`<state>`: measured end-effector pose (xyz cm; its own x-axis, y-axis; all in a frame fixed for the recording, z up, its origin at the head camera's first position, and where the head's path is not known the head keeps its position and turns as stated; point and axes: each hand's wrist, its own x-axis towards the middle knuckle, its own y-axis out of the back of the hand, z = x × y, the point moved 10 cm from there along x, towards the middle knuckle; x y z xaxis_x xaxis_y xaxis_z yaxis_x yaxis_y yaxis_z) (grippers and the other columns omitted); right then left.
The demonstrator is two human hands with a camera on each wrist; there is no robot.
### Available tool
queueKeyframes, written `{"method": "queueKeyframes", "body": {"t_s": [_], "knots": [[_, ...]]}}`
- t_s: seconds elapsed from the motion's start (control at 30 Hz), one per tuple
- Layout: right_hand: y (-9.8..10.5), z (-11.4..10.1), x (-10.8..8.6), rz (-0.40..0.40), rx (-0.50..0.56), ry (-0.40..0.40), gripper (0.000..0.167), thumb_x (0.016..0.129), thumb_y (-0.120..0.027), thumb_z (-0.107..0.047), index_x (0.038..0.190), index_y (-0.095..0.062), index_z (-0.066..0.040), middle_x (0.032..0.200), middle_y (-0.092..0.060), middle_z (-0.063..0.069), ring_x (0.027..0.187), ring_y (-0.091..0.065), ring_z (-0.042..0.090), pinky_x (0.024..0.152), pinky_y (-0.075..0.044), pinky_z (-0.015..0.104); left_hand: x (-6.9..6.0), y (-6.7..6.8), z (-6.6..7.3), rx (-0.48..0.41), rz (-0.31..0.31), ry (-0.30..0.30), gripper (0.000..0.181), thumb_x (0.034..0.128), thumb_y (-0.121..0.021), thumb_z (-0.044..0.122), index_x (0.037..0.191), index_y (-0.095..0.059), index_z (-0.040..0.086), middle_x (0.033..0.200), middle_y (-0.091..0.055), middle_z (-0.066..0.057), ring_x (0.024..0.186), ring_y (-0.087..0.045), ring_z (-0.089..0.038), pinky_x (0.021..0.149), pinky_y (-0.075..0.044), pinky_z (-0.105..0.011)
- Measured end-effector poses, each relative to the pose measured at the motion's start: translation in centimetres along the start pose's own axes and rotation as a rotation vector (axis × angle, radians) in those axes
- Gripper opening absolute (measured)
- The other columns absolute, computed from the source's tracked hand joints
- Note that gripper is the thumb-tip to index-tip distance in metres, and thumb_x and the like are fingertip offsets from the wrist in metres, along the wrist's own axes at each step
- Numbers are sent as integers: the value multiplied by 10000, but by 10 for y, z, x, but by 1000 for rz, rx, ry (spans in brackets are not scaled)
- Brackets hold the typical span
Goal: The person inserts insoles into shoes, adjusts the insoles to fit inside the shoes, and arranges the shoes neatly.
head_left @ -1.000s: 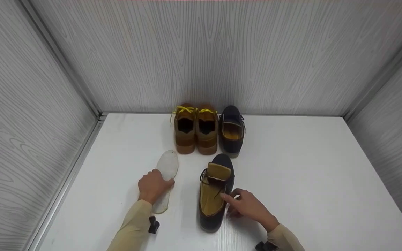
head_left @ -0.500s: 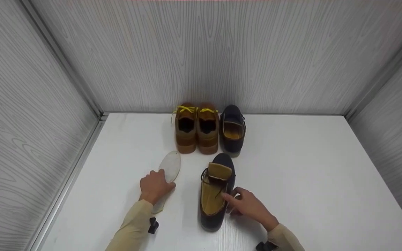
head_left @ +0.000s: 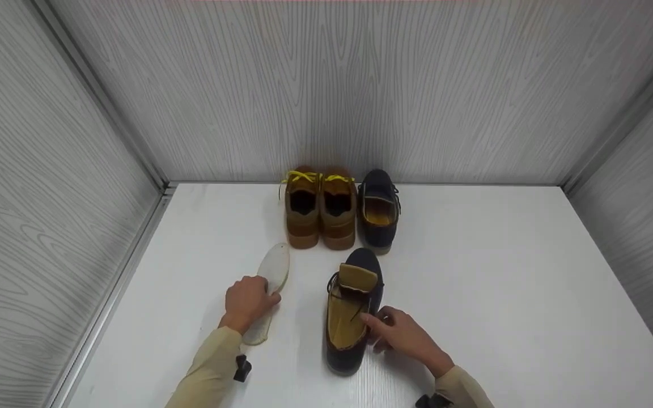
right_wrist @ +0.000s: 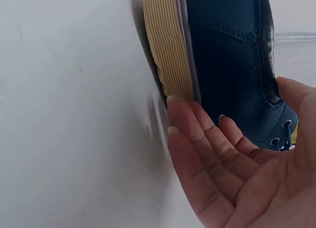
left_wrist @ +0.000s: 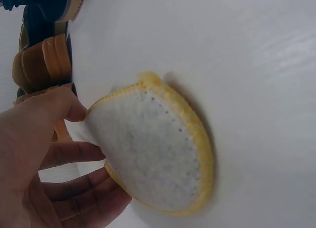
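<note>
My left hand grips a pale, flat shoe insole by its middle, over the table left of the near shoe. In the left wrist view, the insole has a yellow stitched edge and bends up at the thumb and fingers. A dark navy lace-up shoe stands upright nearer to me, toe pointing away, its tan-lined tongue folded back. My right hand holds its right side, thumb over the opening's rim. In the right wrist view, the fingers lie along the shoe's navy side and ribbed tan sole.
Against the back wall stand two brown shoes, the left one and the right one, both with yellow laces. Beside them is another navy shoe. Grey wood-grain panels enclose the white table on the left, back and right.
The left hand has shifted slightly left, and the insole has tilted and swung a little within its grip. The right hand stays on the near navy shoe, which keeps its place.
</note>
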<state>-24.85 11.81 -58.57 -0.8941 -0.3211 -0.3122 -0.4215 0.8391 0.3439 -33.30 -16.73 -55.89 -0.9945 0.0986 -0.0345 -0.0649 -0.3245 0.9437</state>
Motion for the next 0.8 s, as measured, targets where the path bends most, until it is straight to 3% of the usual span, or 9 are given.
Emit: {"method": "queueKeyframes", "body": {"t_s": [0.23,0.37,0.47,0.63,0.7,0.8], "knots": [[0,3,1,2,-11,7,592,933,-496,-542,1103,-562,22,846,-673,84,692,-669,244,628,-517,387,-2,-10,-8,27,-69,64,367,746,-712,312,948,-626,18,743,-591,-93,618,-514,-224,605,-474,-433],[-1,4,0,3,-7,9,599,936,-491,-540,1117,-561,27,843,-668,80,690,-664,242,615,-514,385,-2,-5,-7,-3,-64,77,372,772,-673,337,956,-585,26,738,-592,-97,600,-515,-229,575,-464,-426],[-1,4,0,5,-3,5,600,934,-495,-541,1120,-566,24,841,-664,76,692,-661,242,612,-513,383,-3,1,-4,-90,-79,73,319,826,-588,315,968,-571,30,738,-586,-81,589,-512,-225,544,-452,-409],[-2,6,1,1,1,-2,586,936,-486,-546,1097,-578,10,844,-658,70,700,-659,237,617,-514,380,-8,-6,-15,-308,-222,175,327,894,-526,211,1159,-550,22,872,-601,-70,707,-553,-224,692,-490,-411],[-3,7,1,0,-1,-6,582,935,-482,-551,1086,-583,2,845,-654,67,702,-658,233,617,-514,377,-10,-9,-21,-312,-248,212,373,897,-550,195,1224,-521,19,921,-604,-84,761,-563,-232,762,-488,-434],[-2,6,1,0,-8,-5,571,938,-470,-556,1059,-592,-11,844,-651,61,703,-658,233,619,-512,370,-10,-7,-23,-235,-216,196,480,875,-608,237,1283,-490,13,999,-591,-111,819,-557,-251,821,-482,-465]]}}
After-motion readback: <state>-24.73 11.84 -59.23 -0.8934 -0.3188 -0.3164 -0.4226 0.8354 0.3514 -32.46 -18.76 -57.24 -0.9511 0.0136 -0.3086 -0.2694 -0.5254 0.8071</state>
